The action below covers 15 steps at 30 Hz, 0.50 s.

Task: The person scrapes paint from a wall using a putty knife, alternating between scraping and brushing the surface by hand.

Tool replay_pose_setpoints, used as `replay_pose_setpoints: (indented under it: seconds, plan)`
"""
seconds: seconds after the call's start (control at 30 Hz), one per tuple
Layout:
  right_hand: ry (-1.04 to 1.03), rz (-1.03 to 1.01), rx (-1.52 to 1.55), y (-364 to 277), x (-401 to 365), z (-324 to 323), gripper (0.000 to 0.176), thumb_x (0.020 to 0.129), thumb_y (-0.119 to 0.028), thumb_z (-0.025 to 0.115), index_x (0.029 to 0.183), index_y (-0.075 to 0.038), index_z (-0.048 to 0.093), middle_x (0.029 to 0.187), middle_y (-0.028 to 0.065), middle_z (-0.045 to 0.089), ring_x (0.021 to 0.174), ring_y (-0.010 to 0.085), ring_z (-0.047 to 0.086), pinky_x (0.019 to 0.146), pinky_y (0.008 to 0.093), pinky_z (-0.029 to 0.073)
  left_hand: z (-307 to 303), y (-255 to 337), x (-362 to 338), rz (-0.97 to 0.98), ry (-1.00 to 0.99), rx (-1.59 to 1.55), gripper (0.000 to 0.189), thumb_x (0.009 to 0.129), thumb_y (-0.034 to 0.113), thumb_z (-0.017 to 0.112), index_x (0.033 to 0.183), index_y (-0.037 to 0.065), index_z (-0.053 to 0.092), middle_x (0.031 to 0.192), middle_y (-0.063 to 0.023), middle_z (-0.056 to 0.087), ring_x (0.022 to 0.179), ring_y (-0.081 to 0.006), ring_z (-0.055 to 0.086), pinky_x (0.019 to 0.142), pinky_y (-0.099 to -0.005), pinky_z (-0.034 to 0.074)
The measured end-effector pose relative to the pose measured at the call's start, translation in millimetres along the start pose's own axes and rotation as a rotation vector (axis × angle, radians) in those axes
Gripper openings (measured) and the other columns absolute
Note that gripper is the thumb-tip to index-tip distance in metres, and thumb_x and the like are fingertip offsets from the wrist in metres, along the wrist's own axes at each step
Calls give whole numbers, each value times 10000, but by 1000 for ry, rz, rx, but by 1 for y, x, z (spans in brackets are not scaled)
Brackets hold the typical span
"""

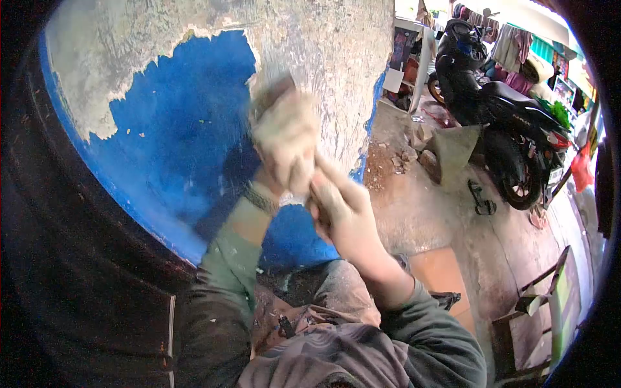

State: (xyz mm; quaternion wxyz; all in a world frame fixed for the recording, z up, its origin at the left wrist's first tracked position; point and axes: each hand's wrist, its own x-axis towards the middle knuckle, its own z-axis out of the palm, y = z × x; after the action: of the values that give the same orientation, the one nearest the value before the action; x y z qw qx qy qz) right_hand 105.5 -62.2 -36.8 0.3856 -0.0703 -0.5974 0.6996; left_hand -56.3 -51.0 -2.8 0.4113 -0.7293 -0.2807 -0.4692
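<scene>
Both hands are together in front of a wall with blue paint (181, 123) and a bare, scraped grey-white area (343, 71). My left hand (286, 145), dusty and blurred by motion, is closed around a tool whose flat, dark blade (272, 94) lies against the wall at the ragged paint edge. Just below it, my right hand (339, 200) is closed on the lower end of the same tool. The tool's handle is mostly hidden by the fingers.
A black motorcycle (498, 103) stands at the upper right. Rubble (407, 154) lies on the floor beside the wall. An orange-brown board (440, 278) is near my right elbow, a metal-framed object (543, 310) at lower right, and a dark panel (90, 278) on the left.
</scene>
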Motion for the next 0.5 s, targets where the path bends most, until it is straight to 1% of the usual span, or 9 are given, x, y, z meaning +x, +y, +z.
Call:
replay_pose_setpoints:
  seconds: [0.03, 0.07, 0.1, 0.17, 0.23, 0.33, 0.37, 0.47, 0.5]
  plan:
    - [27, 49, -62, 8, -13, -5, 429, 987, -188, 463, 1387, -39, 428, 625, -33, 470, 489, 43, 416, 436, 191, 348, 4, 7, -13, -56, 19, -11, 351, 768, 299, 403, 617, 12, 538, 764, -160, 611, 892, -382, 636, 962, -509, 426]
    - [57, 104, -120, 19, -25, -7, 425, 987, -180, 461, 1386, -40, 430, 627, -32, 471, 488, 42, 414, 435, 191, 347, 3, 17, -29, -102, -78, 8, 302, 669, 272, 429, 566, 9, 533, 820, -181, 641, 899, -377, 637, 952, -471, 443]
    - [78, 78, -84, 40, -30, -9, 419, 987, -167, 458, 1385, -40, 433, 622, -30, 467, 487, 42, 410, 437, 192, 348, 5, 19, -36, -90, -77, -18, 307, 674, 279, 430, 573, 9, 536, 803, -178, 636, 895, -378, 635, 936, -470, 450]
    - [77, 26, -117, 31, -26, -1, 430, 990, -212, 466, 1393, -68, 430, 620, -29, 471, 468, 40, 408, 417, 190, 331, 3, 14, -32, -78, -78, -44, 312, 679, 285, 430, 580, 10, 539, 786, -175, 631, 890, -378, 632, 921, -469, 456]
    - [36, -144, -144, 17, -1, 8, 437, 993, -263, 475, 1395, -96, 437, 628, -27, 477, 441, 39, 403, 391, 187, 315, -5, -10, -4, -20, 9, -82, 330, 688, 307, 435, 596, 9, 543, 748, -164, 613, 868, -374, 628, 883, -480, 463]
    - [29, -65, -8, -8, 9, 20, 440, 994, -269, 473, 1396, -95, 434, 628, -26, 478, 439, 37, 403, 387, 185, 317, -16, -23, 23, 49, -3, -58, 346, 696, 323, 436, 610, 7, 546, 727, -154, 599, 855, -370, 625, 858, -481, 466]
    - [19, -118, -14, 8, 12, 15, 441, 997, -270, 467, 1400, -97, 426, 619, -25, 480, 433, 36, 400, 382, 186, 317, -17, -22, 19, 77, -22, -21, 343, 686, 311, 435, 603, -2, 549, 734, -150, 604, 850, -369, 626, 873, -478, 466]
    - [107, 11, -101, 23, -20, 11, 423, 988, -176, 463, 1381, -25, 432, 626, -27, 473, 491, 38, 411, 439, 198, 344, -6, 6, -20, 0, -68, -34, 329, 735, 295, 422, 579, 23, 522, 740, -162, 610, 866, -380, 640, 918, -502, 450]
    - [117, 45, -28, 43, -25, 8, 424, 991, -172, 452, 1387, -23, 422, 620, -28, 467, 482, 42, 409, 437, 197, 343, -4, 13, -32, -45, -91, -54, 329, 742, 287, 410, 570, 31, 526, 749, -159, 617, 887, -371, 646, 946, -513, 440]
